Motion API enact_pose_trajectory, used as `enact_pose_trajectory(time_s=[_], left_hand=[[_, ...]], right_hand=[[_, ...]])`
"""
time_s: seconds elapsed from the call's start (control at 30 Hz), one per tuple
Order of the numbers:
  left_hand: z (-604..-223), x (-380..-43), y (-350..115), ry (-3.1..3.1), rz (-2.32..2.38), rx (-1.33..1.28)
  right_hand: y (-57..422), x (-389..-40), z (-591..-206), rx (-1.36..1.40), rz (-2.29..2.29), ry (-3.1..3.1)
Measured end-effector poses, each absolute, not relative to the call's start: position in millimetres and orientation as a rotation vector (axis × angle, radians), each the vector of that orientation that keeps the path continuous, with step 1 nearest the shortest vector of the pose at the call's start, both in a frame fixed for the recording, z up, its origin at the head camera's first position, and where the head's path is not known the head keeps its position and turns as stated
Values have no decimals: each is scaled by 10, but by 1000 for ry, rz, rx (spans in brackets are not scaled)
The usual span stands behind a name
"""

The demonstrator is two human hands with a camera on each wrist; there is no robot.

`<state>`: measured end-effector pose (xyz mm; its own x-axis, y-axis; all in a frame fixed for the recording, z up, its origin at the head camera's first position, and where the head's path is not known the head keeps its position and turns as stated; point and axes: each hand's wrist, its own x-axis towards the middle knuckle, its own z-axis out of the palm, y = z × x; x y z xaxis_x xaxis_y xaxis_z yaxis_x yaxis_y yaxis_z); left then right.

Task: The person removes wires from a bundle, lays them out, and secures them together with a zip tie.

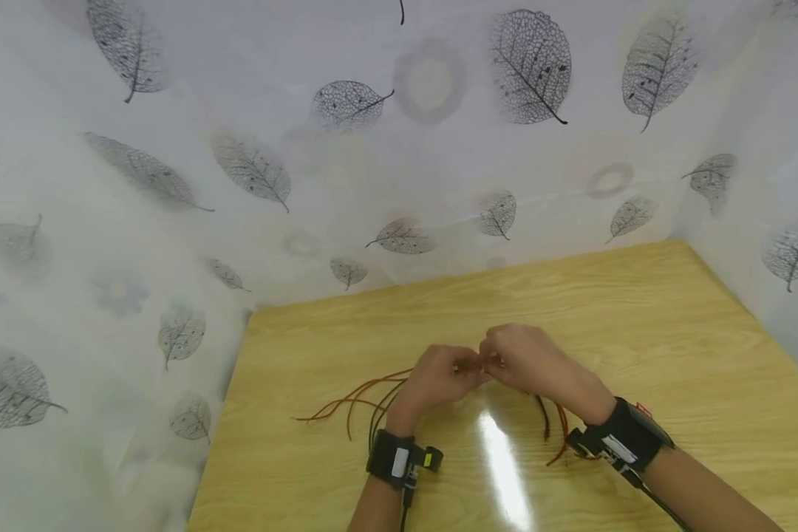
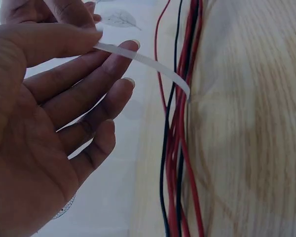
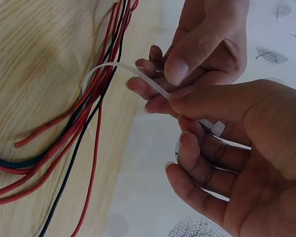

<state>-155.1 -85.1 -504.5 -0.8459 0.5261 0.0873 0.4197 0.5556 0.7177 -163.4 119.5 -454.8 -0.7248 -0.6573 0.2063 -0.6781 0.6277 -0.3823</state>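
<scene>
A white cable tie point(image 3: 147, 79) arches from the fingers over a bundle of red and black wires point(image 3: 86, 118) and bends down on its far side. My right hand point(image 3: 227, 138) pinches the tie near its small square head, which shows past the fingers. Close against it, my left hand point(image 2: 54, 94) holds the tie between thumb and forefinger, its other fingers loosely bent. In the head view both hands, left point(image 1: 439, 377) and right point(image 1: 528, 362), meet at the fingertips above the table. Part of the strap is hidden behind the wires.
The wood-grain table point(image 1: 346, 488) carries the wires, whose loose ends spread to the left and right of the hands. Leaf-patterned sheeting point(image 1: 439, 177) rises behind the table and along its sides. Black straps with cameras sit on both wrists.
</scene>
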Motion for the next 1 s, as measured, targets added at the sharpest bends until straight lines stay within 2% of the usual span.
enact_pose_trajectory(time_s=[0.2, 0.43, 0.7, 1.0], left_hand=[[-5147, -1554, -868, 2715, 1180, 750], [-5157, -1543, -891, 2690, 1251, 624], [-5147, -1535, -845, 2671, 1318, 626], [-5172, -1537, -860, 2498, 1498, 500]], right_hand=[[1339, -1865, -4618, 1065, 787, -3008], [1312, -2260, -5016, 886, 925, -3119], [1155, -2290, -5150, 875, 1118, -3090], [1095, -2290, -5194, 800, 1236, -2968]])
